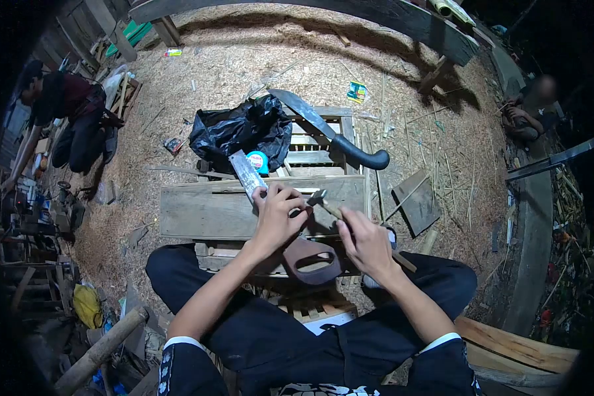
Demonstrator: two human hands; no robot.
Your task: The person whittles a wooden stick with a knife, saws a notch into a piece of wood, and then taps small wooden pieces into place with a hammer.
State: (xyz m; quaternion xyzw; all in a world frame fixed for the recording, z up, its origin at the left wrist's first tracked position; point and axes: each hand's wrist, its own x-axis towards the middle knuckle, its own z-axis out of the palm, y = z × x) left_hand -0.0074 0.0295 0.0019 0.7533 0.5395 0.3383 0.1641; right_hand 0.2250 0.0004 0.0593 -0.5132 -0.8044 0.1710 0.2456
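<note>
My right hand is closed around the wooden handle of a small hammer, its metal head close to my left fingertips. My left hand is pinched over a handsaw; whatever lies between its fingertips is too small to make out. The saw slants across a wooden board, its blade pointing away and its brown handle toward me. Beyond the blade sits a blue tape measure against a black plastic bag. A machete with a black handle lies on the wooden slats behind.
A loose wood piece lies to the right on the shavings-covered ground. One person bends over at the left; another sits at the far right. A wooden beam crosses the back, and a thick pole stands near my left.
</note>
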